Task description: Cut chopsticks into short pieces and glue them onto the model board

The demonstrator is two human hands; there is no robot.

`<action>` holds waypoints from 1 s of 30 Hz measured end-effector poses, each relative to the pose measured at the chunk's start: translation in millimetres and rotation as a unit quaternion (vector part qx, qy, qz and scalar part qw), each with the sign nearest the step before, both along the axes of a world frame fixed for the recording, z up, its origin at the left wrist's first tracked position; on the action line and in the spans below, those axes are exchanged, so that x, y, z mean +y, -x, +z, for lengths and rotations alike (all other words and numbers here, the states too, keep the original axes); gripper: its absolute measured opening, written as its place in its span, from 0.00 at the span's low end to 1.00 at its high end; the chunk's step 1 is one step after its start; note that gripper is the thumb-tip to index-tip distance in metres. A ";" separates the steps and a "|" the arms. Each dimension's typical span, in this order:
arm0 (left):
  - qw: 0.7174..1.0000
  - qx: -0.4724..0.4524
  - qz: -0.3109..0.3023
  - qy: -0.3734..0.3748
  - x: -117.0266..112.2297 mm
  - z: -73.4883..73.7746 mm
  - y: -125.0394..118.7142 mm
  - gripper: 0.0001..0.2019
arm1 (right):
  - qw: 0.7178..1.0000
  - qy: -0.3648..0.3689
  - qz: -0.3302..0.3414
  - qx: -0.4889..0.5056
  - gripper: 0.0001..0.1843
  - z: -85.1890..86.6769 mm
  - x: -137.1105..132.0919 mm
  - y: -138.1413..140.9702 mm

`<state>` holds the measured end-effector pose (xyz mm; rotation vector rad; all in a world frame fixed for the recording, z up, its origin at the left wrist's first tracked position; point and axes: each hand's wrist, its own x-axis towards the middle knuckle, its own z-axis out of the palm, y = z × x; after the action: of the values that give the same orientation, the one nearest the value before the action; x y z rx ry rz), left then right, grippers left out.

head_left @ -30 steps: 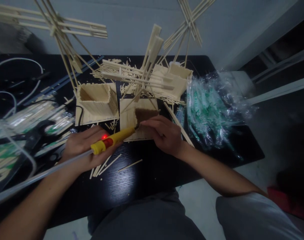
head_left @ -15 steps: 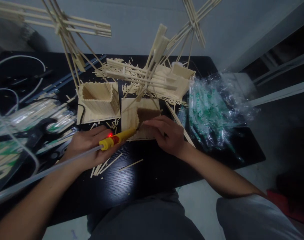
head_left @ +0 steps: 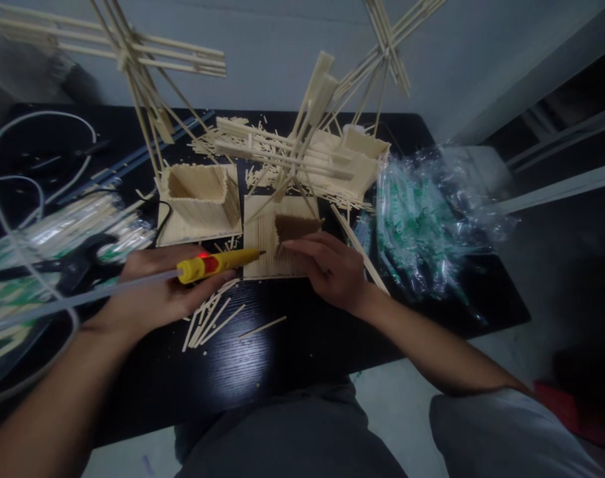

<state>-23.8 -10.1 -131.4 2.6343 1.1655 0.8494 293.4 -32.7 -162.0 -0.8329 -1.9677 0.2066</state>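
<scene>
My left hand [head_left: 157,285] is wrapped round a yellow glue gun [head_left: 220,263] with a red light and a long pale glue stick in its back end. The gun's dark tip points right, over a flat base of pale wooden sticks [head_left: 257,229]. On that base stands a small open-topped box of wooden sticks [head_left: 297,226]. My right hand [head_left: 335,269] is at the box's near side, fingertips pinched together at its left corner. Whatever lies between those fingertips is hidden. A windmill-like frame of sticks [head_left: 295,149] rises behind the box.
A second stick box on a base [head_left: 197,206] stands to the left, near a tall stick frame [head_left: 125,56]. Crumpled clear and green plastic packets [head_left: 416,212] lie right. Loose sticks [head_left: 212,322] lie in front, cut pieces behind. White cable [head_left: 38,113] loops at left.
My left hand has drawn the glue gun back to the left, so its tip is now apart from the box corner. My right hand stays by the box, nearly unmoved.
</scene>
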 end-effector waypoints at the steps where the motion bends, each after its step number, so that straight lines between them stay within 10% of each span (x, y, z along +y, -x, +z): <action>1: 1.000 -0.001 0.018 0.001 0.0 -0.1 1.0 0.16 | 1.000 0.000 0.001 0.000 0.17 0.1 0.0 0.3; 15: 0.989 -0.058 0.124 0.053 -13.5 2.0 -13.9 0.16 | 1.000 0.005 0.004 -0.004 0.18 -3.5 -0.2 -0.1; 30: 0.995 -0.059 0.073 -0.026 -15.0 -4.1 -9.4 0.08 | 1.000 0.012 0.011 -0.006 0.18 -3.3 0.3 0.8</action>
<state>-14.4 -25.1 -135.5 2.5232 1.3354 1.0596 292.7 -32.4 -165.3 -0.8296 -1.9907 0.2383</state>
